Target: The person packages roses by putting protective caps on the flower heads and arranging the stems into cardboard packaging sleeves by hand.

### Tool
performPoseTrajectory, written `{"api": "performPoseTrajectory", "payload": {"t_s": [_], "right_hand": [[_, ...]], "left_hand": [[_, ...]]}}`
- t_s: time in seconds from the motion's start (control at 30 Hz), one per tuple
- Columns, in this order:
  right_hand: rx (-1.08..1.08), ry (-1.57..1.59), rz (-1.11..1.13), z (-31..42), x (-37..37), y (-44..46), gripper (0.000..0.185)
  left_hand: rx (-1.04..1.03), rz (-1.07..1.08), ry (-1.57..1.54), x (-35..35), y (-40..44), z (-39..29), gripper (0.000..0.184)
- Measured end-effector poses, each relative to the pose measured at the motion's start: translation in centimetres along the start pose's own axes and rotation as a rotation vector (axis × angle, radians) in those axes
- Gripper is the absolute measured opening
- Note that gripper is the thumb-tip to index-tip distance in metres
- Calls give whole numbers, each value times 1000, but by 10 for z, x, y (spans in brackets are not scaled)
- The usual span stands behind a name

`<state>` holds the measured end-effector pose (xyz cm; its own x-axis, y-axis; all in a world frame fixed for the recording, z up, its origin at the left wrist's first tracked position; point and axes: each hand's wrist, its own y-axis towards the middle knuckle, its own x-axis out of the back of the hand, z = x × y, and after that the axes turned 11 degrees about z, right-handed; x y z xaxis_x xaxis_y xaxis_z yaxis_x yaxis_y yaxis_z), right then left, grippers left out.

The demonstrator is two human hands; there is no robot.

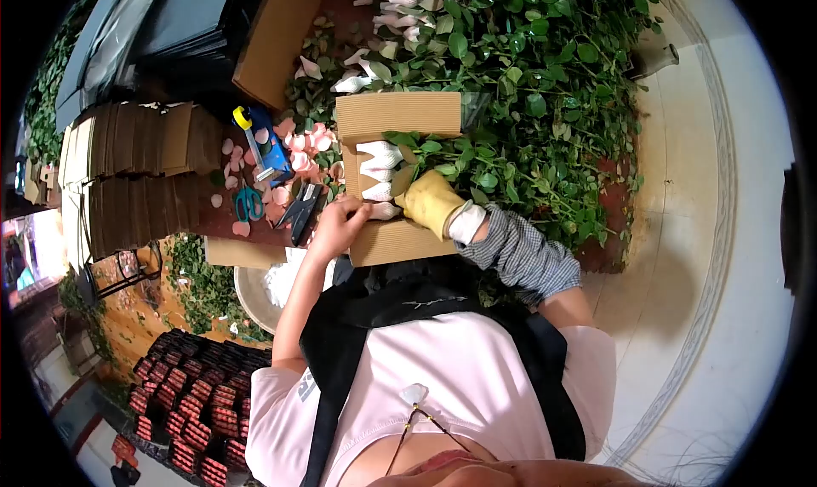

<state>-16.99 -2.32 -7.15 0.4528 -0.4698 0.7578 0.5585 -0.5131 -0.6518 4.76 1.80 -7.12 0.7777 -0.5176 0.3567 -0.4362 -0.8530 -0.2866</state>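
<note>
My left hand [339, 223] is bare, its fingers closed at the tip of a rose head in a white sleeve [385, 211]. Against the stem side of that same rose rests my right hand [432, 205], in a yellow glove with curled fingers; part of the grip is hidden. More sleeved roses [379, 159] lie in a row just beyond, on a sheet of corrugated cardboard [400, 242]. Its far flap [398, 115] stands folded up. Leafy stems [477, 168] run off to the right.
Left of the cardboard are a black stapler [299, 212], teal scissors [248, 204], a blue-and-yellow tape dispenser [271, 157] and loose pink petals [298, 142]. Stacked cardboard [145, 147] stands further left. A large heap of leafy stems [545, 79] covers the right side. A white tub [255, 296] sits below.
</note>
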Motion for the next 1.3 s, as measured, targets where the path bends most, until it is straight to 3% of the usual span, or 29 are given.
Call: {"api": "performPoseTrajectory", "payload": {"t_s": [0.03, 0.07, 0.1, 0.17, 0.23, 0.27, 0.3, 0.33, 0.37, 0.4, 0.5, 0.57, 0.63, 0.7, 0.73, 0.83, 0.9, 0.97, 1.03, 1.1, 1.13, 1.17, 1.2, 1.23, 1.27, 1.3], "right_hand": [[-48, -155, -143, 5, -3, -7, 21], [-87, -178, -161, 4, -8, -4, 20], [-51, -143, -142, 2, -11, -3, 17], [31, 52, -133, -7, -3, -13, 17], [168, 384, -234, -19, 38, -47, 26], [113, 389, -242, -19, 44, -45, 27], [53, 396, -252, -18, 48, -42, 28], [53, 395, -250, -16, 45, -36, 28], [-37, 343, -114, -13, 37, -23, 28], [-127, 289, 21, -11, 27, -12, 27], [5, 169, -77, -12, 37, -14, 29], [-41, 168, 95, -14, 40, -9, 35], [-3, 148, 40, -24, 16, -5, 38], [5, 147, -124, -22, 7, -7, 33], [-58, 69, -53, -19, 6, -1, 24], [-111, 81, -180, -8, 8, 0, 19], [-94, 40, -151, -8, 17, -7, 19], [-80, 97, -178, -11, 19, -17, 19], [-48, 590, -315, -13, 47, -47, 24], [-60, 455, -570, -20, 46, -41, 26], [-173, 386, -490, -21, 48, -40, 26], [-301, 351, -226, -20, 58, -37, 30], [-269, 281, -121, -22, 51, -26, 34], [-241, 203, -21, -25, 44, -16, 38], [-210, 122, 47, -26, 48, -11, 43], [-263, 124, 255, -24, 63, -8, 39]], "left_hand": [[-8, -42, -136, 2, -6, 11, 25], [27, -234, -159, 13, -16, 21, 21], [65, -425, -181, 28, -27, 34, 17], [102, -561, -555, 69, -47, 31, 15], [-175, -642, -72, 73, -44, -9, 13], [-306, -633, -30, 65, -35, 1, 12], [-226, -466, -192, 59, -32, 11, 11], [-36, -397, -133, 51, -28, 19, 13], [150, -321, -72, 42, -19, 9, 17], [155, -277, 13, 33, -8, -6, 25], [199, -127, 306, 16, 17, -31, 43], [205, -103, 401, 6, 24, -37, 41], [158, -57, 297, 3, 25, -31, 34], [50, -101, 203, 2, 20, -22, 30], [-69, -145, 114, 5, 18, -18, 27], [8, -264, -127, 16, 9, -1, 21], [-30, -520, -257, 34, -2, 22, 15], [9, -626, -269, 72, -19, 29, 15], [-258, -720, 156, 78, -16, 5, 7], [-122, -517, -46, 64, -9, 7, 10], [101, -405, -143, 53, -2, 1, 13], [205, -309, -29, 44, 13, -9, 26], [214, -261, 274, 27, 28, -5, 36], [164, -249, 328, 11, 39, -6, 41], [128, -254, 371, 6, 44, -26, 40], [215, -223, 448, 1, 50, -33, 32]]}}
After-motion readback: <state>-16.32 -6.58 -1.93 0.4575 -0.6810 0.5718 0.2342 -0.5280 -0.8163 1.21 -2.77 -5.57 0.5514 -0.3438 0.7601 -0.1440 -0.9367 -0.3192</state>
